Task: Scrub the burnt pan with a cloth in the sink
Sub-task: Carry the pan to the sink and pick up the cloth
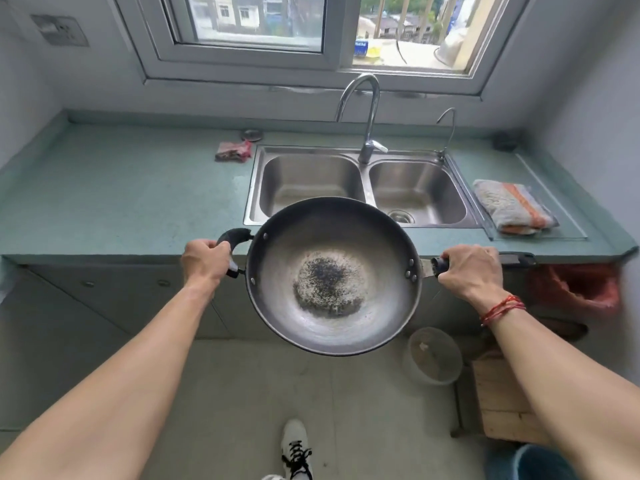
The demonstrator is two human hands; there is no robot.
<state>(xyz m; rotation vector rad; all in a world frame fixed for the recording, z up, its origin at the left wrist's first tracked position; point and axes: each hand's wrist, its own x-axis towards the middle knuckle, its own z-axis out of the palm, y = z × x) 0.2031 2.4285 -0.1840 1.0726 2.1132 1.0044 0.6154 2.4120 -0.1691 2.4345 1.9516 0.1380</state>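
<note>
Before the sink (304,178), the burnt pan (329,237) (rigid, likely heavy) was gripped at its handles (235,234) by left hand (204,259) and right hand (469,271).

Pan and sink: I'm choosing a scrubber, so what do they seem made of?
The pan looks like dark bare metal, perhaps carbon steel: dull grey sheen, charred crust at centre. The sink looks like brushed stainless steel: pale satin reflections.

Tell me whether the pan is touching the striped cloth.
Apart. The head view shows bare countertop between the pan and the striped cloth, which lies right of the sink.
</note>
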